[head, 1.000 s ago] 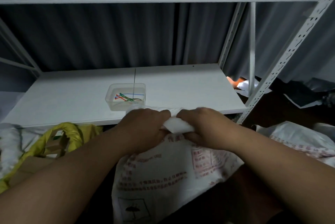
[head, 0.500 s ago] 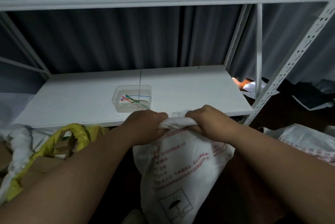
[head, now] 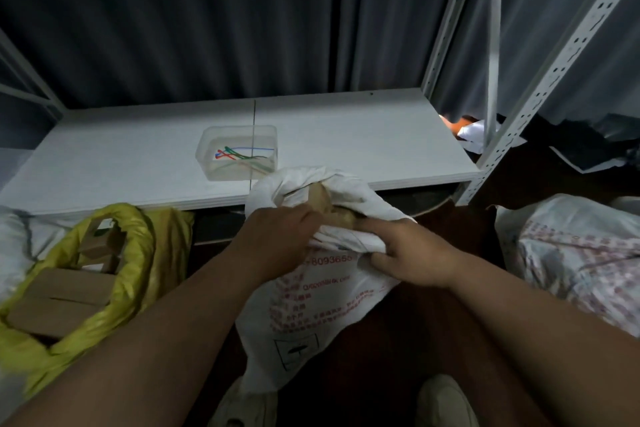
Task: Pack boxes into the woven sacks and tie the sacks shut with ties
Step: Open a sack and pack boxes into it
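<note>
A white woven sack (head: 311, 316) with red print stands between my arms in front of the shelf. Its mouth is partly open, and a brown cardboard box (head: 322, 201) shows inside. My left hand (head: 277, 239) grips the sack's rim on the left side of the mouth. My right hand (head: 412, 253) grips the bunched rim on the right. A clear plastic tub (head: 207, 163) on the white shelf (head: 363, 149) holds coloured ties (head: 242, 154) in red, green and blue.
A yellow sack (head: 145, 253) at the left holds several cardboard boxes (head: 65, 288). A filled white sack (head: 581, 253) with red print lies at the right. White perforated shelf posts (head: 540, 91) rise at the right. My shoes (head: 443, 402) show on the dark floor below.
The sack's mouth, held bunched tight between both hands before, now gapes and shows a box inside. My hands have moved apart, and my view has tilted down.
</note>
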